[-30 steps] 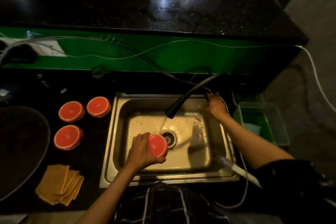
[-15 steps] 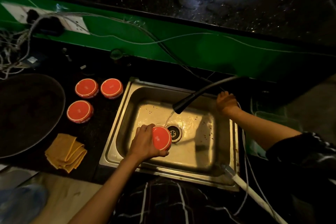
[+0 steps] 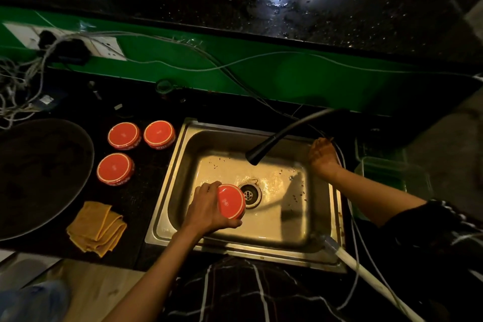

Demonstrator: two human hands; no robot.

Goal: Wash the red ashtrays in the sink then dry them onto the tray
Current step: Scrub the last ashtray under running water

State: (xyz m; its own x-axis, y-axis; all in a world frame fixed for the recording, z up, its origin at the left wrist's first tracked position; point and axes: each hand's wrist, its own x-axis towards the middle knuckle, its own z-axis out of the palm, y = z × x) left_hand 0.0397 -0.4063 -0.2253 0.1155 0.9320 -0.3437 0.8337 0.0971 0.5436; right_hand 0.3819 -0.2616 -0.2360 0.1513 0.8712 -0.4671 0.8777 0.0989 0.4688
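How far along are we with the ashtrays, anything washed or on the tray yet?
Nothing looks finished: the dark tray holds no ashtray that I can see. In hand: the left hand holds one red ashtray in the sink beside the drain; no water visibly runs from the faucet, and the right hand is at the sink's far right corner. Left: three ashtrays on the counter and the folded cloth lying unused.
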